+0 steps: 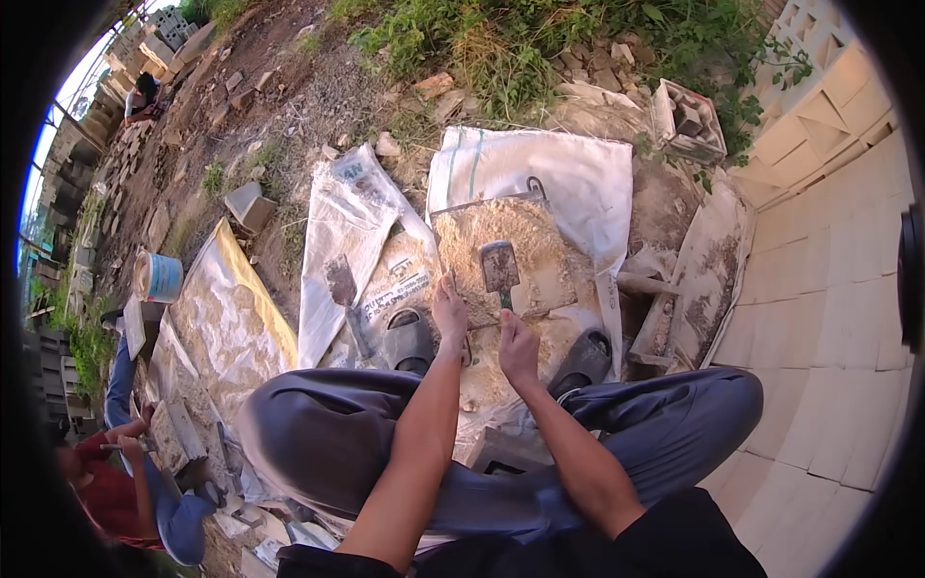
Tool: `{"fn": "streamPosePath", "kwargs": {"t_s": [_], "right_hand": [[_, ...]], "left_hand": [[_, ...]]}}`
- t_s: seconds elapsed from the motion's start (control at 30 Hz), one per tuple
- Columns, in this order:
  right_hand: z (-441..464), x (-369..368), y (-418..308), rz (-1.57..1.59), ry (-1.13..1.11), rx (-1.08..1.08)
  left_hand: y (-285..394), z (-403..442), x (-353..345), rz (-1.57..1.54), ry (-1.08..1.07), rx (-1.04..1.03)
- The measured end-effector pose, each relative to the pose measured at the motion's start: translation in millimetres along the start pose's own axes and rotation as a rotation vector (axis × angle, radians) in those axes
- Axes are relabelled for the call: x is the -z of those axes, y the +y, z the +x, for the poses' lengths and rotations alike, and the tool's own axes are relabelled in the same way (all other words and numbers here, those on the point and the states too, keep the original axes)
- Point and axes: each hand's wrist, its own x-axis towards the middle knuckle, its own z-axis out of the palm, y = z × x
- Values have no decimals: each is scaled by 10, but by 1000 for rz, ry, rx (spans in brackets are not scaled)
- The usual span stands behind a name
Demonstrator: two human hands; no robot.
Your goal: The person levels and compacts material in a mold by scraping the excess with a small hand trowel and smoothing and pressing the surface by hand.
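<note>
"Head view: what is the right hand (519, 349) doing?"
"It is clamping a trowel (499, 269) by its green handle (505, 300); the blade is showing against sandy material (536, 229) on a flat tray (449, 225)."
"And the left hand (448, 308)?"
"It is lying at the tray's left edge; I cannot tell whether it is gripping."

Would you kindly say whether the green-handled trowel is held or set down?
Held: the closed right hand grips the handle of the trowel.
</note>
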Motion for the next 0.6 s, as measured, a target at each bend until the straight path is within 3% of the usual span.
{"fn": "streamPosePath", "kwargs": {"t_s": [0.07, 0.13, 0.17, 0.27, 0.4, 0.5, 0.57, 0.6], "right_hand": [[-59, -83, 188, 21, 20, 76], [-124, -295, 714, -233, 24, 79], [-95, -310, 650, -223, 24, 86], [-53, -152, 324, -166, -57, -32], [59, -99, -180, -13, -43, 36], [-49, -257, 106, 27, 8, 186], [-200, -410, 475, -261, 20, 73], [-185, -427, 372, -242, -47, 8]], "left_hand": [[50, -31, 122, -42, -30, 5], [-35, 90, 104, -242, -88, 51], [-108, 204, 116, -239, -81, 42], [-113, 294, 192, -677, -255, 261], [8, 298, 291, -557, -239, 230], [60, 289, 338, -545, -248, 252], [54, 273, 337, -499, -236, 241], [49, 318, 391, -426, -241, 204]]}}
